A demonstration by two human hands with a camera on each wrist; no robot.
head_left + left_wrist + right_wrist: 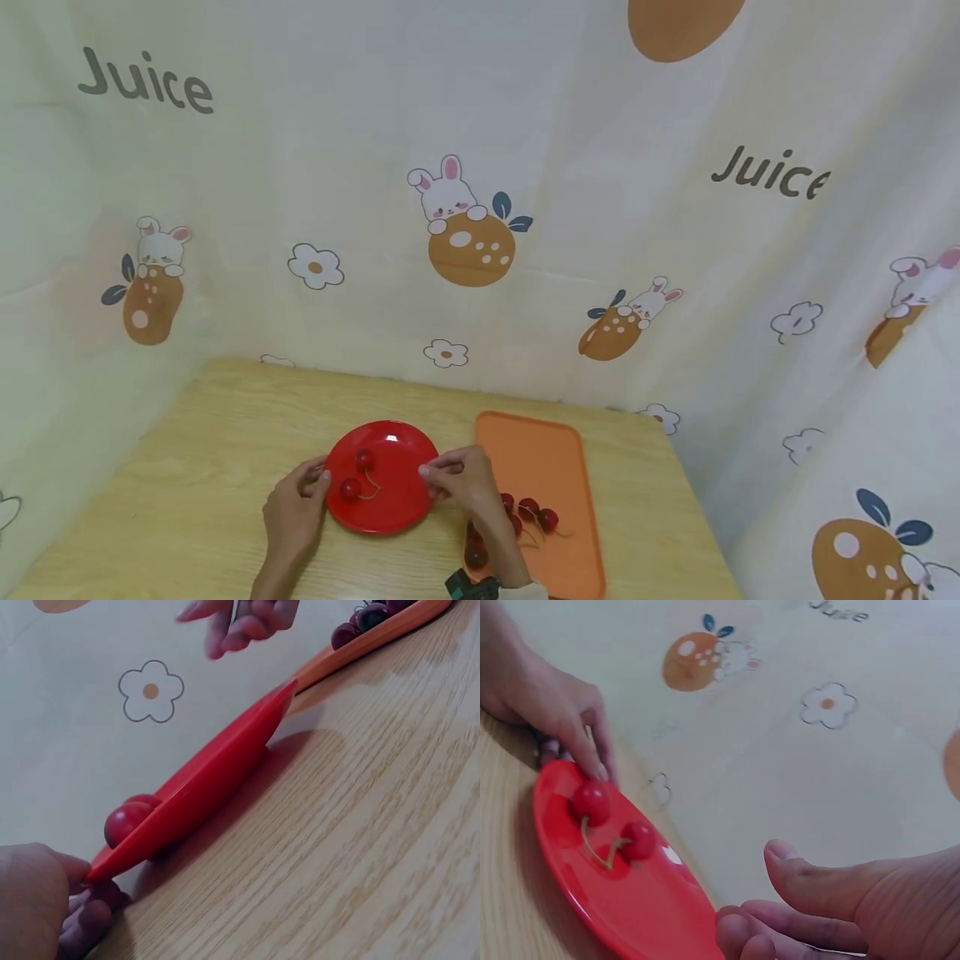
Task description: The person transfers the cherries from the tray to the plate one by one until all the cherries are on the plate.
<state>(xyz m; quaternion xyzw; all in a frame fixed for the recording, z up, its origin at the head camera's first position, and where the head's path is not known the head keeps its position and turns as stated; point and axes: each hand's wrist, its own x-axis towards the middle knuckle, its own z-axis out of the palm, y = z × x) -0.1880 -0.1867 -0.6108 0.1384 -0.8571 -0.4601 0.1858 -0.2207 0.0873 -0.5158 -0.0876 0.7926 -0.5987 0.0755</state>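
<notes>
Plate [399, 505]: free room beside cherries [350, 489]

Red plate [401, 504]: left hand [295, 507] grips left edge; right hand [467, 478] at right, contact uncertain; two cherries [350, 489] near left edge.

Two stemmed red cherries [350, 489] lie on a round red plate [401, 496].

Item 1: the word "Juice" in dark grey rounded lettering [152, 81], printed on the pale cream fabric curtain [360, 167]; high above and left of the left grip [294, 512]. Item 2: a second "Juice" in the same lettering [776, 173], same curtain; high above and right of the right grip [468, 483], the final "e" partly cut off. Right wrist view: blurred "Juice" lettering [838, 613] on the curtain, above the right grip, at the top edge.
</notes>
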